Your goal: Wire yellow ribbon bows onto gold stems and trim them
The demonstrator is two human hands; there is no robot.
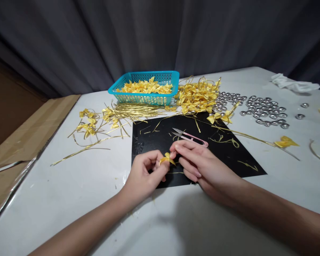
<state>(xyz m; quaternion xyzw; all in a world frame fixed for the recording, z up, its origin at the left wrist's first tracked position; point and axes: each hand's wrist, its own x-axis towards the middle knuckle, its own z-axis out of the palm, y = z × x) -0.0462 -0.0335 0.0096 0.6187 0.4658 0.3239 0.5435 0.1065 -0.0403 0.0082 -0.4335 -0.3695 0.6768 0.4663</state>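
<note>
Above a black mat [146, 138], my left hand [145, 170] pinches a small yellow ribbon flower [167, 159] between thumb and fingers. The fingertips of my right hand [202, 161] are pressed together right at the flower's right side. What they grip is too small and too covered to make out. A thin gold strand shows below the hands on the mat. Just beyond my right fingers lie pink-handled thread snips [194, 138], their blades pointing away to the left.
Behind the mat stand a blue basket [144, 95] of yellow ribbon pieces, a bundle of gold wires [136, 111] and a heap of yellow flowers [198, 96]. Silver heart-shaped beads [266, 110] spread to the right, near a white cloth [294, 83]. Cardboard [34, 131] borders the left.
</note>
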